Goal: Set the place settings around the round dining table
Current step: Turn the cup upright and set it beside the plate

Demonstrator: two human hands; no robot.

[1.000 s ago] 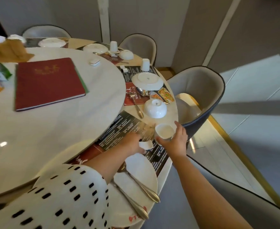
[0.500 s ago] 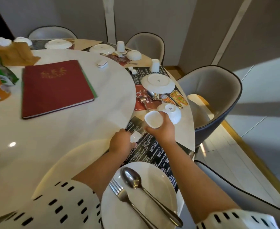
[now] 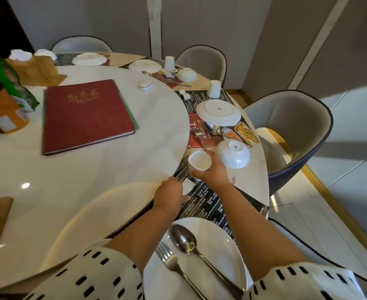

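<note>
My right hand (image 3: 213,173) grips a small white cup (image 3: 199,161), mouth tilted toward me, above the black printed placemat (image 3: 208,204) at the table's near right edge. My left hand (image 3: 170,195) rests on the same placemat and pinches a small white rest (image 3: 188,187), mostly hidden under the fingers. In front of me lies a white plate (image 3: 221,245) carrying a spoon (image 3: 184,241) and a fork (image 3: 169,260). An upturned white bowl (image 3: 234,153) stands just right of the cup.
The neighbouring setting has an upturned plate (image 3: 218,111), an upturned cup (image 3: 215,88), a fork and a spoon. A red menu book (image 3: 87,114) lies on the white turntable (image 3: 70,169). Grey chairs (image 3: 292,131) ring the table; boxes sit at far left.
My right hand carried the cup from the table's outer edge inward and up, beside the upturned bowl. My left hand stayed on the placemat with the white rest. The camera has moved closer.
</note>
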